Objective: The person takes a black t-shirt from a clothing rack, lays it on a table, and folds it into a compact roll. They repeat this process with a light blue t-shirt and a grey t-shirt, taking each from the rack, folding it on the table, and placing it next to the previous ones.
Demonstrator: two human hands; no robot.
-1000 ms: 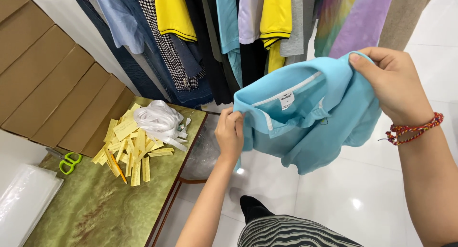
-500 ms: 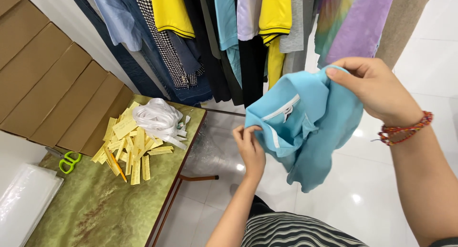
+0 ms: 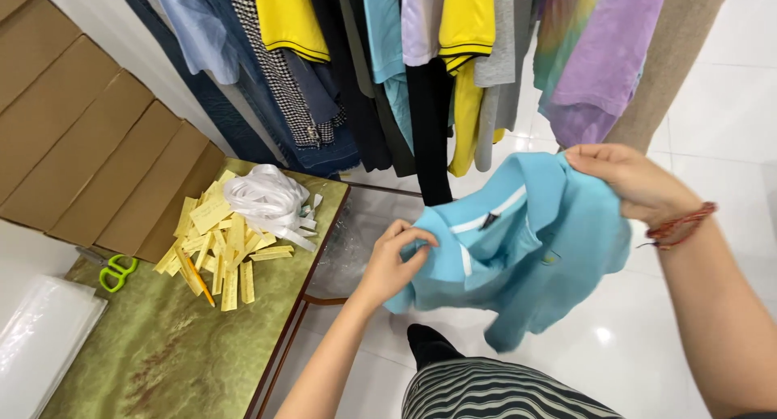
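Observation:
A light blue polo shirt (image 3: 542,249) with a white-trimmed collar hangs in the air in front of me, bunched and folded over. My left hand (image 3: 394,259) pinches its lower left edge near the collar. My right hand (image 3: 627,178), a red cord bracelet on the wrist, grips the shirt's upper right edge and holds it higher than the left.
A green marbled table (image 3: 178,346) at left carries a pile of yellow paper tags (image 3: 218,241), a bundle of white ribbon (image 3: 267,200), a pencil, green scissors (image 3: 113,271) and clear plastic bags (image 3: 40,342). Hanging clothes (image 3: 421,55) line the back. Cardboard boxes (image 3: 89,144) lean at left. White tiled floor lies below.
Both hands have shifted with the shirt: the left hand moved right and lower along the fabric, the right hand lowered slightly, and the shirt has folded and bunched more.

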